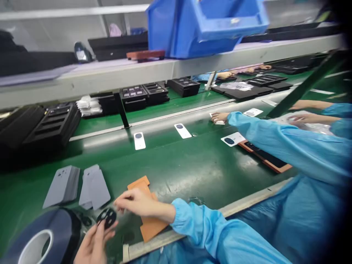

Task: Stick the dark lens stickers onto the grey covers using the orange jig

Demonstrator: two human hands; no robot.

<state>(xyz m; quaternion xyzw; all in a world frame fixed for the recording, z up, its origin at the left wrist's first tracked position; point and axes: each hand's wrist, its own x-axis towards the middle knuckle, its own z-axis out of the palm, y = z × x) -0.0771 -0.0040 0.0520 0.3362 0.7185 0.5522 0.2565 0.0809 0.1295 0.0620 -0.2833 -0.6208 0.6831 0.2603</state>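
My left hand (pixel 93 244) is at the bottom, its thumb and fingers pinching a round black piece with holes (pixel 107 217), which looks like a phone camera-lens cover. Just right of that piece is my right hand (pixel 134 202), in a blue sleeve, with its fingers bent together; whether anything is in them I cannot make out. Beneath my right hand and wrist lies an orange notched plate (pixel 154 229). Beyond my hands are two stacks of grey phone-shaped sheets (pixel 62 186) (pixel 95 187). A large roll of dark film (pixel 64 227) stands by my left hand.
White cards with dark ovals (pixel 139 141) (pixel 182 131) lie along the green work surface (pixel 165 165). A co-worker's hand (pixel 220 117) touches another card. Black trays (pixel 133 97) stand behind. A shelf holding a blue bin (pixel 187 33) crosses above.
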